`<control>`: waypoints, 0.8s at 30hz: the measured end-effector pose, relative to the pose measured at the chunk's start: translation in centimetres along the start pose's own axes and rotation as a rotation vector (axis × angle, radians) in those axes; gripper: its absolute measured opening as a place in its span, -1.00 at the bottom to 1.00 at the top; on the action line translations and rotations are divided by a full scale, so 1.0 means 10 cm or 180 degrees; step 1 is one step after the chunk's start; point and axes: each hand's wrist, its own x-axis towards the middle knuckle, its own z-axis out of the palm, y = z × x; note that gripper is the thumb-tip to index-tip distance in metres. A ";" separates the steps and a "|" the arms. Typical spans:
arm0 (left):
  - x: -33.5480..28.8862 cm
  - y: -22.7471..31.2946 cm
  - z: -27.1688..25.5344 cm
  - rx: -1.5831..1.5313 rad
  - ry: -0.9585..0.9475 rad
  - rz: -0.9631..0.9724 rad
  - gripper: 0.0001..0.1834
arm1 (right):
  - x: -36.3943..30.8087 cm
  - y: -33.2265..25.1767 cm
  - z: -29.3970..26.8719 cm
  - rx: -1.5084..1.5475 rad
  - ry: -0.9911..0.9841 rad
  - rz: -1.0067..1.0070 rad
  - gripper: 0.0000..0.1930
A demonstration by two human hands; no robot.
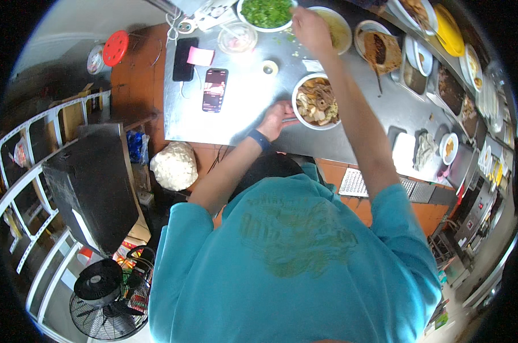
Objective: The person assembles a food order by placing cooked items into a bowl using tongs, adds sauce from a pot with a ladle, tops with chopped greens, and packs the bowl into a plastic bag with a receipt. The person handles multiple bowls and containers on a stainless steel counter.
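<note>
A white bowl (317,102) of noodles, sliced meat and pale chunks stands near the steel table's front edge. At its left side is my left hand (275,120), its fingers closed against the bowl's wall; part of the grip is hidden. My right arm reaches past the bowl to the far side. There my right hand (312,28) is closed at the right rim of a bowl of chopped green herbs (265,12). What its fingers hold, if anything, I cannot make out. Right behind that hand sits a bowl of pale yellowish contents (338,31).
Left on the table lie a lit phone (214,90), a dark phone (184,59) and a pink pad (200,56). A roll of tape (269,68) and a clear tub (237,39) are near them. Bowls and metal trays (410,80) line the right side, with a cloth (426,150).
</note>
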 end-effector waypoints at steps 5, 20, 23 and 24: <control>-0.04 0.00 -0.15 0.0031 -0.0201 0.0077 -0.43 | 0.80 0.02 0.96 -0.0377 -0.0681 0.0286 -0.77; -0.10 0.20 0.10 0.0606 0.0391 -0.0013 -0.44 | 0.82 0.24 1.07 -0.0141 -0.0075 0.0533 -0.68; -0.08 0.15 0.13 0.0619 0.0402 -0.0032 -0.44 | 0.82 0.36 0.97 0.0036 -0.0469 0.1449 -0.69; -0.07 0.12 0.14 0.0617 0.0424 -0.0062 -0.44 | 0.80 0.38 0.93 0.0325 -0.0524 0.1427 -0.68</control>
